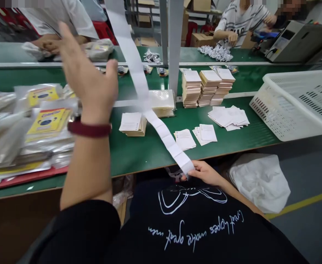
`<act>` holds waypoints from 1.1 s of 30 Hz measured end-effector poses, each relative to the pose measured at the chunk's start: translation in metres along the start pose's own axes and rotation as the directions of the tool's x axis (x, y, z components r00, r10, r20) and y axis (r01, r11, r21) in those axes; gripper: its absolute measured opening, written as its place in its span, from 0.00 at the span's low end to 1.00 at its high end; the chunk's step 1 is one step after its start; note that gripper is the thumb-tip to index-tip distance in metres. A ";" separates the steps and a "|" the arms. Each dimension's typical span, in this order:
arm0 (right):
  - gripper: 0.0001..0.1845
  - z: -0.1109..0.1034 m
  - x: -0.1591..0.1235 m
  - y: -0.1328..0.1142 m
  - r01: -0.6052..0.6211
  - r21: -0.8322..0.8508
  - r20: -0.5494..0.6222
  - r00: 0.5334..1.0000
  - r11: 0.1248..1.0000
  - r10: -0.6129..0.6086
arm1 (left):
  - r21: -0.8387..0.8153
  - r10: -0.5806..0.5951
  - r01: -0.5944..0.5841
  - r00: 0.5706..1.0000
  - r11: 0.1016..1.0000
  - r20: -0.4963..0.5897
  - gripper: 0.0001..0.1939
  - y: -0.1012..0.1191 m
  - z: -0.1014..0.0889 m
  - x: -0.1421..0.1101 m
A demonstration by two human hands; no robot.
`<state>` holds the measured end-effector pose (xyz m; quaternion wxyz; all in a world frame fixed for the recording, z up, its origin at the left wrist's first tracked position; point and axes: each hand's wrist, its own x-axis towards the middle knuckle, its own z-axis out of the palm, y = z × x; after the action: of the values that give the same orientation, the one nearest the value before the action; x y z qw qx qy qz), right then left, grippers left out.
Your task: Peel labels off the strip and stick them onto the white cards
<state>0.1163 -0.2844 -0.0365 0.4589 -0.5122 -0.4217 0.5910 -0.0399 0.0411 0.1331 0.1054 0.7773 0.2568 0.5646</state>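
A long white strip of labels point(165, 134) runs from the top of the view down to my lap, creased into short segments. My right hand point(203, 172) pinches its lower end just off the table's front edge. Raised at the left, my left hand point(88, 73) has its fingers stretched out and its thumb apart, with nothing seen in it. A dark red band is on that wrist. The strip passes to the right of this hand, apart from it. Behind and below the strip are a stack of cards point(132, 123) and a pile of clear plastic sleeves point(162, 102).
Bagged yellow booklets point(47, 121) fill the left side. Tall card stacks point(192, 88) and loose cards point(229, 116) lie right of centre. A white basket point(270, 106) overhangs the right table edge; a white sack point(259, 181) sits below. A grey post point(174, 47) stands mid-table. Co-workers sit opposite.
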 end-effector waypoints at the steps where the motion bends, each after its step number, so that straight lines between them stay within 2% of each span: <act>1: 0.19 -0.004 -0.004 -0.008 0.040 -0.091 -0.028 0.999 0.995 -0.043 | 0.087 0.073 -0.065 0.993 0.994 -0.090 0.40 0.016 -0.004 -0.028; 2: 0.16 -0.006 -0.005 -0.018 0.086 -0.196 -0.057 0.993 0.977 -0.099 | 0.052 0.136 -0.133 0.989 0.990 -0.062 0.42 0.035 -0.007 -0.057; 3: 0.15 -0.006 -0.003 -0.027 0.138 -0.296 -0.079 0.982 0.945 -0.169 | -0.057 0.106 -0.101 0.990 0.993 0.090 0.38 0.053 -0.008 -0.086; 4: 0.13 -0.005 0.000 -0.035 0.193 -0.374 -0.094 0.965 0.907 -0.245 | -0.162 0.121 -0.071 0.938 0.984 0.324 0.35 0.070 -0.008 -0.114; 5: 0.12 -0.002 0.004 -0.041 0.248 -0.423 -0.104 0.942 0.871 -0.319 | -0.257 0.170 -0.031 0.827 0.966 0.537 0.34 0.084 -0.005 -0.139; 6: 0.11 0.001 0.010 -0.045 0.300 -0.439 -0.116 0.916 0.847 -0.385 | -0.325 0.196 0.034 0.738 0.945 0.646 0.31 0.094 -0.002 -0.160; 7: 0.10 0.006 0.015 -0.046 0.342 -0.430 -0.140 0.889 0.835 -0.436 | -0.356 0.186 0.108 0.695 0.928 0.694 0.27 0.101 0.002 -0.178; 8: 0.09 0.010 0.020 -0.046 0.371 -0.409 -0.180 0.863 0.834 -0.472 | -0.368 0.130 0.184 0.720 0.912 0.682 0.22 0.103 0.005 -0.192; 10: 0.07 0.019 0.029 -0.041 0.394 -0.375 -0.281 0.814 0.839 -0.508 | -0.396 0.018 0.279 0.798 0.875 0.602 0.13 0.099 0.010 -0.207; 11: 0.07 0.021 0.031 -0.038 0.398 -0.376 -0.323 0.790 0.837 -0.521 | -0.411 -0.021 0.296 0.832 0.862 0.554 0.09 0.095 0.010 -0.210; 13: 0.07 0.024 0.034 -0.033 0.412 -0.421 -0.352 0.747 0.809 -0.564 | -0.432 -0.026 0.284 0.858 0.856 0.512 0.08 0.086 0.009 -0.208; 16: 0.08 0.021 0.036 -0.028 0.468 -0.497 -0.293 0.702 0.731 -0.649 | -0.419 0.035 0.256 0.819 0.871 0.573 0.08 0.080 0.009 -0.201; 18: 0.08 0.018 0.036 -0.026 0.496 -0.498 -0.288 0.679 0.711 -0.676 | -0.393 0.062 0.236 0.788 0.889 0.613 0.10 0.079 0.012 -0.199; 23: 0.02 0.013 0.037 -0.020 0.434 -0.480 -0.409 0.658 0.762 -0.633 | -0.315 0.092 0.154 0.759 0.937 0.645 0.21 0.078 0.030 -0.204; 25: 0.03 0.011 0.036 -0.020 0.428 -0.497 -0.430 0.634 0.755 -0.643 | -0.301 0.100 0.135 0.753 0.944 0.650 0.24 0.076 0.036 -0.205; 27: 0.05 0.006 0.034 -0.022 0.440 -0.548 -0.430 0.582 0.712 -0.690 | -0.297 0.115 0.125 0.731 0.947 0.673 0.26 0.074 0.041 -0.204; 30: 0.09 -0.007 0.028 -0.026 0.391 -0.674 -0.455 0.449 0.627 -0.769 | -0.319 0.191 0.072 0.670 0.945 0.717 0.22 0.072 0.044 -0.199; 33: 0.09 -0.026 0.023 -0.028 0.270 -0.786 -0.474 0.315 0.557 -0.822 | -0.247 0.287 -0.156 0.666 0.956 0.688 0.17 0.070 0.046 -0.195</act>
<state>0.1441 -0.2551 -0.0174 0.5996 -0.6424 -0.4701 -0.0831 -0.0221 -0.1133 -0.0120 0.1921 0.9491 0.0505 0.2444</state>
